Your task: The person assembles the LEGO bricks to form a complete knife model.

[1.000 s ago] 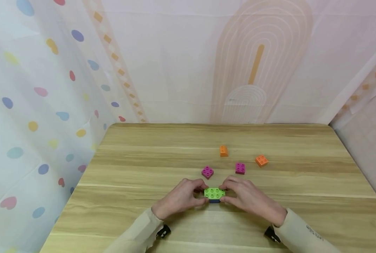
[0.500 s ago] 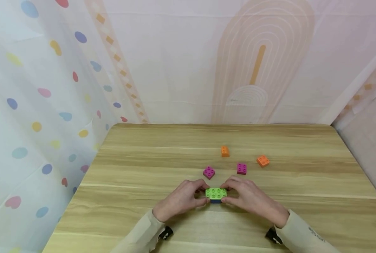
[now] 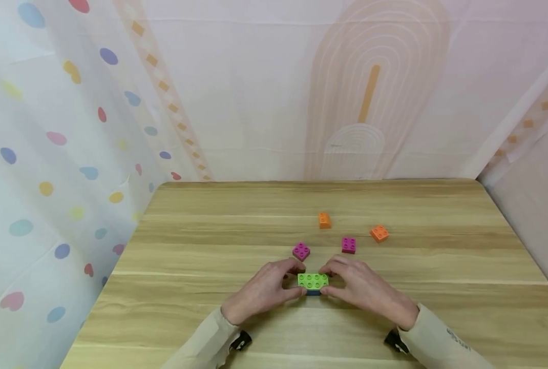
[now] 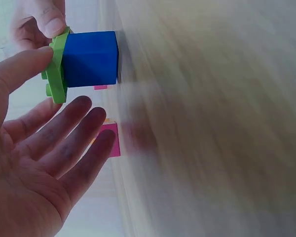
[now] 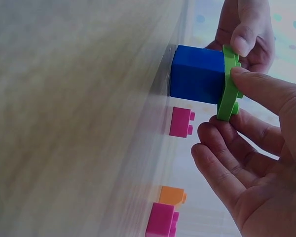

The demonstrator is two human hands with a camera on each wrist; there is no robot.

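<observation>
A thin lime green brick (image 3: 313,281) with two rows of studs lies across the top of a blue block (image 4: 91,58). The blue block stands on the table, and the green brick overhangs it at the ends. My left hand (image 3: 265,288) pinches the green brick's left end between thumb and index finger. At the other end my right hand (image 3: 367,288) does the same, its remaining fingers spread loosely in the right wrist view. Whether the green brick is fully pressed down on the blue block, I cannot tell.
Beyond my hands lie two magenta bricks (image 3: 301,251), one turned diagonally. Farther back are an orange brick with a sloped side (image 3: 324,221) and a square orange brick (image 3: 379,233). The wooden table (image 3: 200,225) ends at a patterned curtain (image 3: 255,102).
The camera has shifted slightly. Both hands keep their pinch on the green brick, and the left thumb now sits slightly farther in along its near edge.
</observation>
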